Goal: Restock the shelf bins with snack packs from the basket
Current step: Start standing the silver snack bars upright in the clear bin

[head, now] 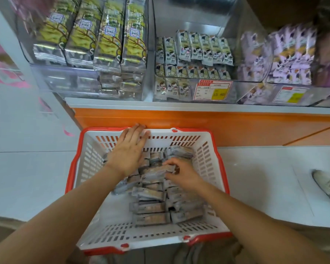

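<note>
A white basket [89, 164] with a red rim sits on the pale tiled floor [27, 178], pushed up against the orange plinth [208, 126] under the shelf. It holds a loose pile of grey snack packs [151, 206] with a brownish picture on each, heaped mostly towards the right and the middle.

The person's left hand [131, 147] reaches palm down across the pile towards the far wall of the basket. Its fingers are straight and only slightly parted, and the tips lie at the far rim. The right hand [181, 173] is down among the packs, right of centre, with its fingers curled and pinching the end of one grey pack [157, 170] on top of the heap.

Above the plinth stand clear shelf bins [196, 18]. The left one is full of tall yellow-green packs [111, 35] in silver wrappers. The middle one holds small packs with cartoon figures [194, 48] and has a red-edged price label [213, 90] on its front. The right one holds purple packs [290, 52]. A shoe [328, 189] shows on the floor at the near right.
</note>
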A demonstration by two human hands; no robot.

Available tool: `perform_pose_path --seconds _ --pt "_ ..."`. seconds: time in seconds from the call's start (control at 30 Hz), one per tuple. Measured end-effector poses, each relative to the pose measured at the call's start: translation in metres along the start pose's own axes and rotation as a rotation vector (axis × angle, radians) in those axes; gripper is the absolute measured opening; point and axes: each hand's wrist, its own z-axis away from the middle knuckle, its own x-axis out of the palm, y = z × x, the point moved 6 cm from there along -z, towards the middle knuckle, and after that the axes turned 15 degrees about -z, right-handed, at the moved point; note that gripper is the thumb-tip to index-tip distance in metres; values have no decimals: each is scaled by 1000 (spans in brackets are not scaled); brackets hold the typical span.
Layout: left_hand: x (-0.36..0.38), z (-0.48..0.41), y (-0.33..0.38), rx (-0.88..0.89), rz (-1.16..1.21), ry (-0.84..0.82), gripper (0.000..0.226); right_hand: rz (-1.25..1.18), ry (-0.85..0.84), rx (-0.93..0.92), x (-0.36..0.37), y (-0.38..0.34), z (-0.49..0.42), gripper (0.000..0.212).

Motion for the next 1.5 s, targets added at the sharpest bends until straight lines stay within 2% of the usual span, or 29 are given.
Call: perform_pose_path --seconds 0.1,0.2,0.27,0.4,0.53,0.77,0.83,0.93,1.0,1.07,1.17,1.27,1.5 --pt "-15 -3 11 79 245 -80 46 -164 134 -89 -27 -33 10 31" --pt "-33 -1 25 43 579 -265 46 -335 220 -208 -47 -66 22 34" --pt "-45 3 32 5 824 -327 48 -426 243 -277 -55 -87 31 33" --pt "-72 5 35 -44 1032 -230 34 -527 262 -380 -66 -115 48 44" --pt "-101 7 36 -134 1300 -124 31 -414 253 -442 -68 -127 66 45" --pt "-134 9 54 -121 1399 -113 30 -310 299 -531 -67 -139 92 35" --pt "-148 8 49 -124 1222 8 24 -314 326 -566 -74 -149 97 31" --pt "-178 12 21 -204 637 445 27 -319 374 -615 -90 -172 104 26" --pt "-194 16 5 -230 350 643 34 -301 430 -643 -103 -191 103 24" --pt "-201 14 -9 -241 158 669 42 -286 483 -675 -116 -213 97 23" --pt "-197 8 -28 -267 -36 593 60 -208 533 -684 -133 -245 73 21" --pt "-185 1 -39 -305 -86 555 71 -105 576 -609 -146 -264 39 19" --pt "-165 -11 -45 -308 -164 716 82 165 635 -436 -162 -285 -48 20"
